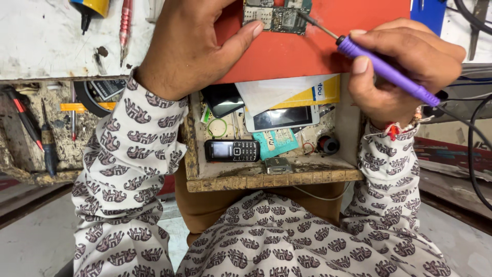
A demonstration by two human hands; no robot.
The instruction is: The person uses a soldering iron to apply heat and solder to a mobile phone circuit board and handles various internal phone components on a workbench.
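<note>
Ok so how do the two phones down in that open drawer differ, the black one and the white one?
The black keypad phone has a small screen and rows of buttons; the white phone is nearly all screen, with no keys showing. The black keypad phone lies fully exposed near the drawer front, while the white phone sits further back, its top tucked under papers. The white phone looks larger. Both lie flat, sideways, screens dark.
</note>
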